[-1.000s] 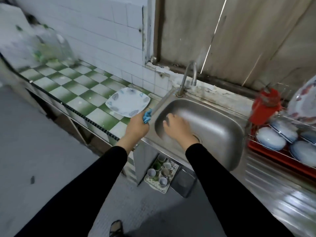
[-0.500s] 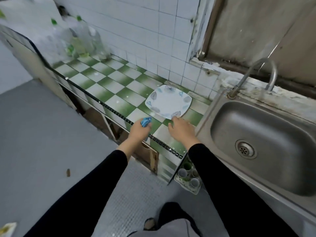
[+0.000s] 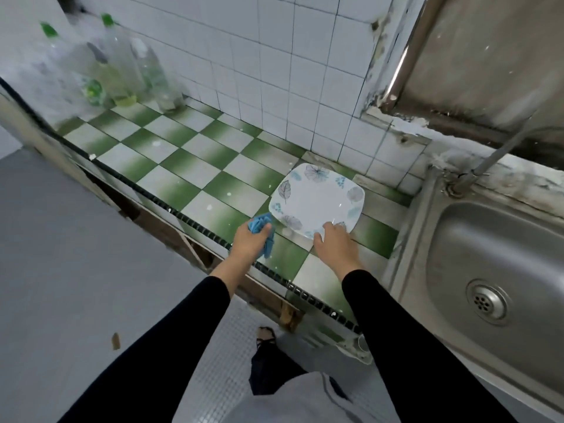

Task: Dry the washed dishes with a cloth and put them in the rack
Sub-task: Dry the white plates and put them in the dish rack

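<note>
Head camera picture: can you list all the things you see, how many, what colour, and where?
counter: one, green-and-white checks, middle of the view
sink: one, steel, right of the counter
tap: one, metal, behind the sink
plate: one, white with blue-grey leaves, on the counter near the sink
bottles: several, blurred, clear with green caps, counter's far left end
cloth: one, blue, in the left hand
left hand: grips the cloth
right hand: fingers touch the plate's near rim
</note>
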Motion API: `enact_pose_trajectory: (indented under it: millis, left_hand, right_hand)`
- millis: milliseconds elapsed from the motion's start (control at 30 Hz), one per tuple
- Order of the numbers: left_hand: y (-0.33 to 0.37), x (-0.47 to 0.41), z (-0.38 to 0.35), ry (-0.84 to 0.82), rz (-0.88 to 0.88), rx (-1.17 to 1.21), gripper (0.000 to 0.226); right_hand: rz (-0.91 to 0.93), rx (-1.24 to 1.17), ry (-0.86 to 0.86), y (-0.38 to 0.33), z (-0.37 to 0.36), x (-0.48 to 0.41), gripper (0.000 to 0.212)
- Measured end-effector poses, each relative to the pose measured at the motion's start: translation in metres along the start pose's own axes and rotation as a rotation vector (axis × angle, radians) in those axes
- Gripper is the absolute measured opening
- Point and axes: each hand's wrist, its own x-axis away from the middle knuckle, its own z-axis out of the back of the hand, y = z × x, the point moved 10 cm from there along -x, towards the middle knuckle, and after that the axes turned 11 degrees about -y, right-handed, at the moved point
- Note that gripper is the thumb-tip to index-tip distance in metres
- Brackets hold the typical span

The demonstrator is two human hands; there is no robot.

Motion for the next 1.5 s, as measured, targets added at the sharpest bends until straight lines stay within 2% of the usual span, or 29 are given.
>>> enact_pose_trajectory:
  millis: [100,267,367,500,700,933,1267,1433,1500]
  left_hand:
    - [0.006,-0.027,-0.001,-0.014,0.016,0.048,0.017]
    - [0.012,-0.067,-0.005,-0.071,0.051,0.128,0.024]
    - [0.015,-0.086,-0.003,-0.071,0.068,0.160,0.021]
    - [0.015,-0.109,-0.004,-0.104,0.097,0.215,0.022]
    - [0.018,-0.139,-0.005,-0.188,0.135,0.173,0.020]
    - [0.025,-0.170,-0.006,-0.255,0.164,0.134,0.028]
    - [0.035,-0.204,0.001,-0.240,0.214,0.087,0.030]
    - [0.041,-0.212,0.007,-0.232,0.198,0.090,0.033]
    - [0.043,-0.214,0.009,-0.235,0.203,0.085,0.039]
  right_hand:
    - [-0.094,-0.119,-0.012,0.012,-0.006,-0.023,0.040]
    - [-0.336,-0.578,0.044,0.054,-0.016,-0.051,0.036]
    - [-0.479,-0.775,0.123,0.078,-0.025,-0.050,0.040]
    - [-0.618,-0.888,0.134,0.097,-0.042,-0.047,0.047]
    - [-0.708,-0.975,0.196,0.107,-0.057,-0.056,0.046]
    - [-0.840,-1.194,0.298,0.111,-0.073,-0.058,0.045]
    - [-0.873,-1.297,0.421,0.104,-0.079,-0.053,0.027]
    - [-0.822,-1.421,0.482,0.094,-0.080,-0.056,0.002]
    - [-0.815,-1.478,0.496,0.090,-0.079,-0.056,0.009]
